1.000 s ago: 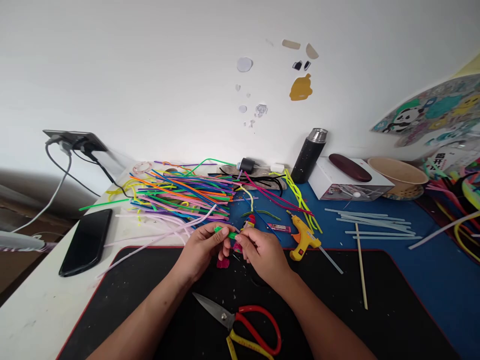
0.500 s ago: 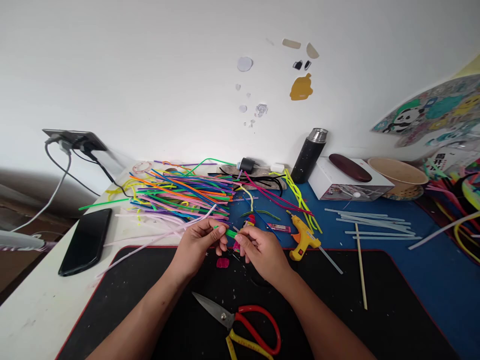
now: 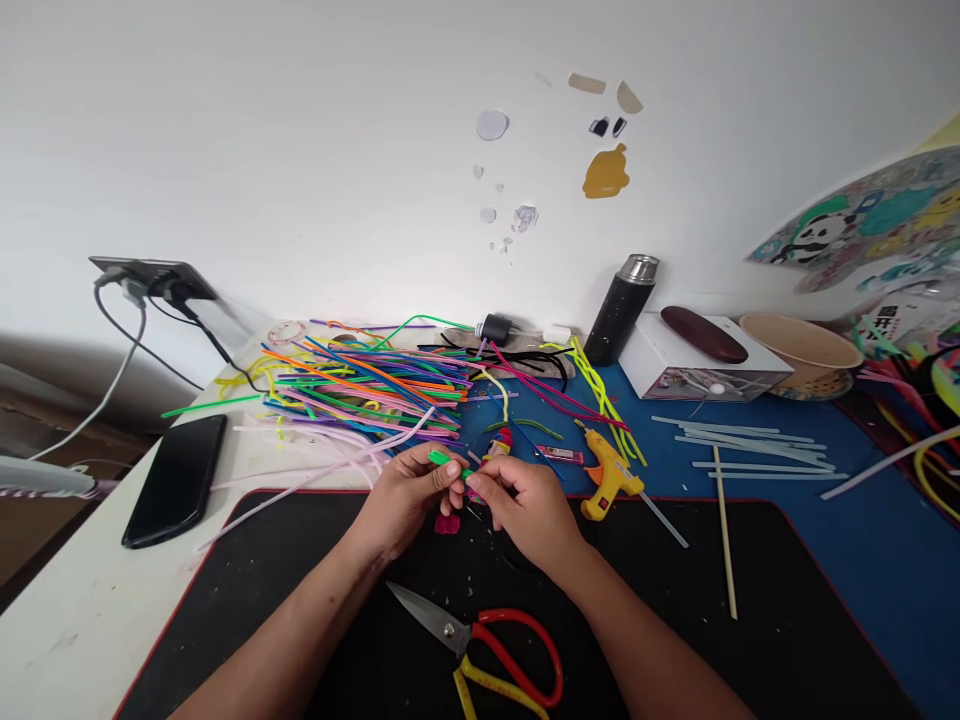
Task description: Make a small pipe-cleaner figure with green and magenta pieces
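Between my two hands is a short green pipe cleaner (image 3: 439,458), partly hidden by the fingers. My left hand (image 3: 411,492) pinches it between thumb and fingers, with one end sticking up past the thumb. My right hand (image 3: 529,500) grips its other end with the fingertips. Just behind the right fingers a small colourful figure (image 3: 498,443) with red and yellow parts shows in part. A flat magenta piece (image 3: 448,523) lies on the black mat (image 3: 300,600) under the hands. Scissors (image 3: 450,630) with red and yellow handles rest open nearer to me.
A heap of coloured pipe cleaners (image 3: 367,385) lies at the back left, a phone (image 3: 174,480) beside it. On the right are a yellow glue gun (image 3: 609,475), glue sticks (image 3: 757,445), a wooden stick (image 3: 724,540), a black flask (image 3: 621,310) and a white box (image 3: 701,355).
The left fingers have shifted along the green pipe cleaner, so more of its end shows above the thumb. The hands have come slightly closer together. The view has moved a little.
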The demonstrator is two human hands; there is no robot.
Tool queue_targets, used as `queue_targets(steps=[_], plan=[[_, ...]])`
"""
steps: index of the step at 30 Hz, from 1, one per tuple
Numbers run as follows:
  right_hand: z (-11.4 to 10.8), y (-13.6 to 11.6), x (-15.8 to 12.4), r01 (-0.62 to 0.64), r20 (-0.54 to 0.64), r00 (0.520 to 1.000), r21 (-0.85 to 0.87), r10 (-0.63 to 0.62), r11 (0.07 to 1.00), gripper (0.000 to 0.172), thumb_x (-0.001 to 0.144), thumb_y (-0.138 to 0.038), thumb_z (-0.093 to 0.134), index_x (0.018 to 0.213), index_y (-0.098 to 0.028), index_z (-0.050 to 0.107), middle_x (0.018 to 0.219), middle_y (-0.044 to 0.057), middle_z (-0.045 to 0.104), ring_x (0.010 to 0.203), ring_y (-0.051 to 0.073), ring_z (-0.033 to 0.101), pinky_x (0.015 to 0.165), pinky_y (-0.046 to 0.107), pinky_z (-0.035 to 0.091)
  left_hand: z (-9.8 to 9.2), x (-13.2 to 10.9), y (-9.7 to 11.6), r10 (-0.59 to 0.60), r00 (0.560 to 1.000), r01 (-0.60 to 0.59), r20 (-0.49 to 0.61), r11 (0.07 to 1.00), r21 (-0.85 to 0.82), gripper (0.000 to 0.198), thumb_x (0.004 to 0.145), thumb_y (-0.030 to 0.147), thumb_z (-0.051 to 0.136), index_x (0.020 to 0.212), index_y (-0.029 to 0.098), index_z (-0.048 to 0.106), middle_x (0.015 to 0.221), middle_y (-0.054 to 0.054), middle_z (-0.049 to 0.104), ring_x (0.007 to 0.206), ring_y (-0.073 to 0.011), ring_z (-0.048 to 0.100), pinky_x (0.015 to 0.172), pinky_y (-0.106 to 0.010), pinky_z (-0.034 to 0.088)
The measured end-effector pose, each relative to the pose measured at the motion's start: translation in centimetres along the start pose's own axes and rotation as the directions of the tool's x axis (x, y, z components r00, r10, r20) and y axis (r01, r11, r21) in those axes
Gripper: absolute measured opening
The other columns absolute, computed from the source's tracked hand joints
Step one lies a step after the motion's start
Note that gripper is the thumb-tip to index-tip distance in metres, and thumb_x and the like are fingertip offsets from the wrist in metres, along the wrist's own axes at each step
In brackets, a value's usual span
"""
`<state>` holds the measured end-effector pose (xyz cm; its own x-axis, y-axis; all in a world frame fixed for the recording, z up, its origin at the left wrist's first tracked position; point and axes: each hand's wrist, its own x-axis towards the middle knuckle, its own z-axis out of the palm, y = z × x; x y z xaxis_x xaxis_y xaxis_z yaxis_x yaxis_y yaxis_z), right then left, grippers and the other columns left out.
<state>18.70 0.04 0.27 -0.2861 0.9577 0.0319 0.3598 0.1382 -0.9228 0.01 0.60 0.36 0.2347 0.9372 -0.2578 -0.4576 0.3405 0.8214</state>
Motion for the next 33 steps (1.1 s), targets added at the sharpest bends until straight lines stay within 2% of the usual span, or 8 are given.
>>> queue_targets(steps=[6,13,18,26,33], plan=[[0.5,0.8,0.0,-0.072,0.082,0.995,0.238,0.053,0.969,0.029,0.103,-0.048,0.062,0.098,-0.022,0.072,0.065,-0.003,0.065,0.05,0.013,0.061,0.051,0.023,0.049,-0.2,0.0,0.7,0.05,0.998,-0.048,-0.03,0.998,0.036,0.037,0.065,0.041,0.102,0.077,0.013,0.079,0.06,-0.002,0.071,0.051,-0.0117,0.063,0.046,-0.018,0.047],[0.2,0.2,0.1,-0.077,0.074,0.995,0.245,0.06,0.966,0.032,0.102,-0.048,0.062,0.084,-0.022,0.069,0.056,-0.006,0.058,0.047,0.012,0.056,0.051,0.023,0.046,-0.4,0.1,0.5,0.048,0.999,-0.047,-0.017,0.997,0.06,0.037,0.067,0.041,0.1,0.075,0.014,0.078,0.061,-0.003,0.072,0.051,-0.0126,0.064,0.046,-0.02,0.047],[0.1,0.0,0.2,-0.07,0.067,0.996,0.252,0.054,0.965,0.033,0.102,-0.047,0.062,0.083,-0.021,0.068,0.05,-0.007,0.053,0.043,0.011,0.05,0.05,0.023,0.041,-0.4,0.1,0.4,0.071,0.997,-0.069,-0.016,0.995,0.073,0.037,0.066,0.042,0.101,0.076,0.013,0.08,0.061,-0.003,0.072,0.051,-0.0128,0.064,0.045,-0.02,0.047],[0.5,-0.1,0.2,-0.13,0.107,0.99,0.382,0.096,0.915,0.032,0.098,-0.053,0.064,0.093,-0.021,0.066,0.065,-0.004,0.063,0.046,0.011,0.057,0.045,0.021,0.042,-0.1,0.0,0.3,0.105,0.994,-0.102,-0.024,0.99,0.096,0.035,0.066,0.042,0.101,0.08,0.015,0.083,0.061,-0.003,0.073,0.053,-0.0126,0.064,0.047,-0.019,0.049],[0.5,0.4,0.2,-0.121,0.073,0.992,0.323,0.102,0.939,0.029,0.101,-0.046,0.062,0.089,-0.021,0.067,0.062,-0.004,0.061,0.047,0.011,0.057,0.048,0.022,0.044,0.2,-0.1,0.0,0.075,0.997,-0.075,0.006,0.989,0.127,0.038,0.07,0.046,0.098,0.081,0.014,0.081,0.062,-0.003,0.073,0.053,-0.0121,0.064,0.048,-0.02,0.05]])
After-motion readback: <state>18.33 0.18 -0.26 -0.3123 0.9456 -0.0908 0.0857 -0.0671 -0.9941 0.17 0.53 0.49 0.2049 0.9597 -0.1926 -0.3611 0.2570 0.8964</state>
